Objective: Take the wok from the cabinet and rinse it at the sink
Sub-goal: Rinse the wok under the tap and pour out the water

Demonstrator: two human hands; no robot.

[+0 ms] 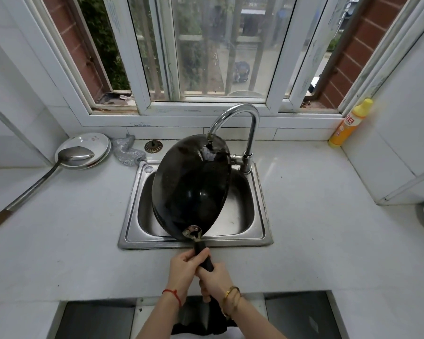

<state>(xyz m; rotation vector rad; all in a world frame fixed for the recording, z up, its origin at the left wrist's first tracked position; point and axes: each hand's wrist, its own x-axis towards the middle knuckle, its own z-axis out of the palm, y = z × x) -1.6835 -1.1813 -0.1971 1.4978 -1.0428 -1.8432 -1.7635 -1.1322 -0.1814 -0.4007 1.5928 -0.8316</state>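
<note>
Round black wok (191,189) tilted over steel sink (260,231), handle pointing near (toward me), my left hand (184,270) and right hand (214,281) both curled round it

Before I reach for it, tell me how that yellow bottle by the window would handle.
The yellow bottle is tall, narrow and leaning against the wall, so a nudge probably tips it. It looks like plastic: likely light and unbreakable, perhaps slippery when wet.

Two hands: left (184,270), right (214,281). One wok (191,187), one sink (252,231), one tap (242,123), one ladle (59,165), one yellow bottle (350,123), one drain plug (153,146), one scrubber (126,152). Plates (93,140) stacked far left; number unclear.
</note>
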